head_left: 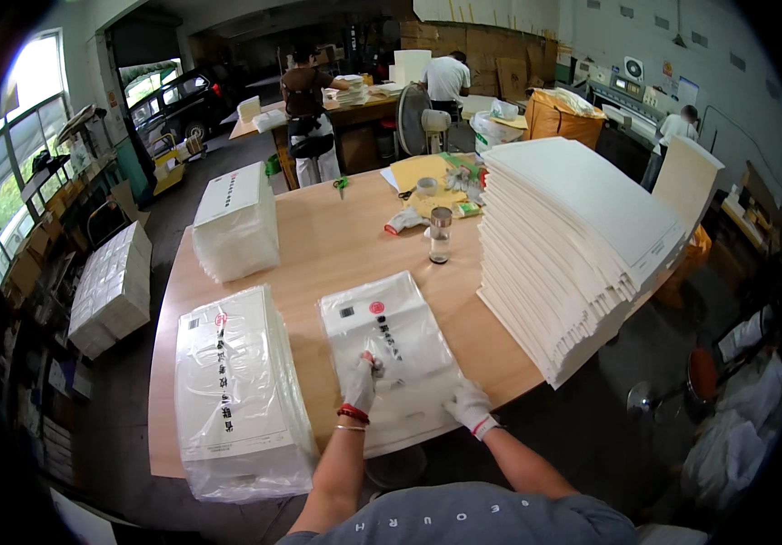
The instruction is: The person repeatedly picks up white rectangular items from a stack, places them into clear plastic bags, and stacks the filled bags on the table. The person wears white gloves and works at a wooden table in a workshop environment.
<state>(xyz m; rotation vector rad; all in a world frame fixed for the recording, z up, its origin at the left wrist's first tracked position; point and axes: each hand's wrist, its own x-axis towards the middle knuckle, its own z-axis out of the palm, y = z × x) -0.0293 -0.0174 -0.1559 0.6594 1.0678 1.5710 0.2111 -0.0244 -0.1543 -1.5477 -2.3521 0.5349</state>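
Observation:
In front of me a clear plastic bag [400, 322] holding white printed paper lies flat at the table's near edge. My left hand [360, 383], in a white glove with a red and a pale band at the wrist, is closed over the middle of the bag; what its fingers pinch is too small to make out. Across the bag's lower right corner rests my right hand [470, 407], also gloved, its fingers stretched out. A tall stack of bagged white sheets [232, 372] stands left of my left hand, and a second bagged stack [238, 218] sits behind it.
A high, leaning stack of white sheets [582, 200] fills the table's right side. Near it stand a glass bottle [441, 236], a tape roll [426, 186] and gloves [406, 220]. Green scissors [341, 185] lie at the far edge. Several people work beyond; a wrapped pile [111, 286] sits left.

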